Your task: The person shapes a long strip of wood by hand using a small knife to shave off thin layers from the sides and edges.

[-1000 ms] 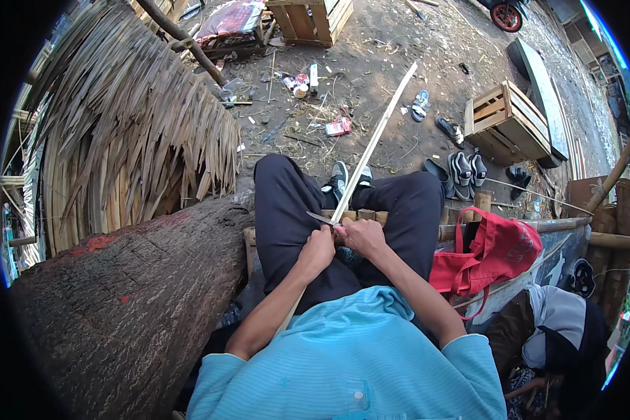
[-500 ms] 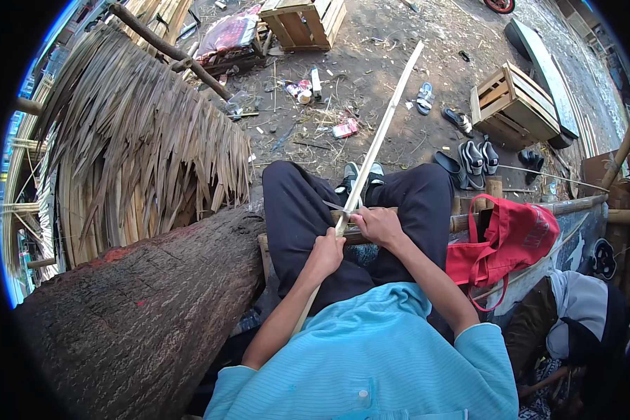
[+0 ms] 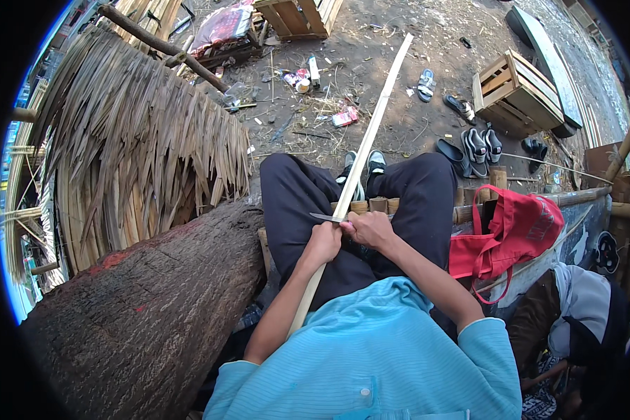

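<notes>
A long pale bamboo strip [image 3: 374,122] slants across my lap, from beside my left forearm out over the ground between my knees. My left hand [image 3: 323,241] is closed around it. Just to the right, my right hand [image 3: 371,229] grips a knife, its fingers hiding the handle. The knife's thin blade [image 3: 323,217] lies crosswise over the strip, its tip pointing left, just beyond my left hand. Both hands sit close together above my dark trousers.
A thick dark log [image 3: 147,315] lies at my left, with a dry thatch panel [image 3: 133,133] behind it. A red bag [image 3: 514,234] hangs at my right; another person [image 3: 574,315] sits near it. Sandals, shoes [image 3: 476,150] and a wooden crate [image 3: 518,94] stand farther off.
The knife and my right hand have come slightly nearer to me along the strip, and the blade now reaches farther left, close against my left hand. The strip's far end has shifted slightly left.
</notes>
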The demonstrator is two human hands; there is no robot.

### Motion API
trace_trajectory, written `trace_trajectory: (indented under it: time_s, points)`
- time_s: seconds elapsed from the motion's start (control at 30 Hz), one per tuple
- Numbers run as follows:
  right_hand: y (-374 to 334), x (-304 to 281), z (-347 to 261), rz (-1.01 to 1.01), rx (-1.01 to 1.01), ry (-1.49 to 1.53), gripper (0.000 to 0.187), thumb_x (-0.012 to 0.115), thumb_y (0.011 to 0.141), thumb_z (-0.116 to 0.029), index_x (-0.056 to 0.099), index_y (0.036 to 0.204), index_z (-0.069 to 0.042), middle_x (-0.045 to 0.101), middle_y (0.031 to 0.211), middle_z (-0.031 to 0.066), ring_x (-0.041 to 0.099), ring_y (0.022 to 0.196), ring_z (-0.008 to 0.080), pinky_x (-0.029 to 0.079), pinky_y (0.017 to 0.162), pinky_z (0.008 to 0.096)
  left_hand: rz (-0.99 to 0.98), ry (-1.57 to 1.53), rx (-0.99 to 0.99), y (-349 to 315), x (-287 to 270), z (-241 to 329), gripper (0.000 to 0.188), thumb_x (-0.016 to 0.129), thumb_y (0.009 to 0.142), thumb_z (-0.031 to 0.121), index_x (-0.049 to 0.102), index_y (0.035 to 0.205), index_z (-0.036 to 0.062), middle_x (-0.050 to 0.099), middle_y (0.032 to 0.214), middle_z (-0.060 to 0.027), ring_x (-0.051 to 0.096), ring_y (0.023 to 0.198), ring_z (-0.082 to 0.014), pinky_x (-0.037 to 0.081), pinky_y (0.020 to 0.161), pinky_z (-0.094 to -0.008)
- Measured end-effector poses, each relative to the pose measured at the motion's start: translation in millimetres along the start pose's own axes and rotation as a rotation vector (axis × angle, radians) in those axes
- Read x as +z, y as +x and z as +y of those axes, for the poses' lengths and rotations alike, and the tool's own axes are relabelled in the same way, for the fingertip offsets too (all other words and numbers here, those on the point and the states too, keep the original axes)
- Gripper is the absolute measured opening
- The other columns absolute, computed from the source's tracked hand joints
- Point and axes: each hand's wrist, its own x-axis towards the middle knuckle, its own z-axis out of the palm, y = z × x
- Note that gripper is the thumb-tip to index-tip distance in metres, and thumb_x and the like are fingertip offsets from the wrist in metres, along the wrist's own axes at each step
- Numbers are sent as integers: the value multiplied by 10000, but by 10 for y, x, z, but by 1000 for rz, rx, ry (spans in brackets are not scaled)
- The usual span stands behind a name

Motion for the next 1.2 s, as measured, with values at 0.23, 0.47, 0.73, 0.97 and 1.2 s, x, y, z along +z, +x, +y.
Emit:
trace_trajectory:
  time_s: [0.23,0.47,0.73,0.97,1.2]
  points:
    - [28,97,35,120,32,-47,482,438,903,-498,556,683,-85,567,497,110,584,433,288,440,391,413,-59,-139,-159,22,-88,228,246,472,923,157,545,872,-72,555,546,-103,555,413,-168,453,389,-316]
    - [17,-14,31,95,1,-14,468,448,898,-493,542,687,-86,568,507,115,583,441,300,433,397,423,-50,-63,-69,5,-81,191,246,470,927,159,544,858,-65,549,547,-97,545,412,-158,450,380,-308]
    - [15,-8,-16,124,-9,78,458,449,897,-488,545,700,-85,565,510,128,586,458,313,443,428,437,-103,-154,-185,-62,-115,228,246,481,928,170,524,842,-56,540,554,-82,534,414,-146,448,365,-302]
    - [73,-41,7,26,9,42,417,477,891,-451,557,697,-90,579,553,128,583,492,326,443,447,443,-54,-154,-182,-62,-91,188,236,485,928,169,518,828,-42,540,562,-72,531,415,-136,445,356,-290]
    - [87,-35,46,142,52,170,424,466,892,-465,591,710,-103,579,534,135,593,483,326,447,443,447,-43,-157,-155,-39,-38,117,195,502,921,172,506,892,-20,541,576,-73,528,410,-124,422,339,-287]
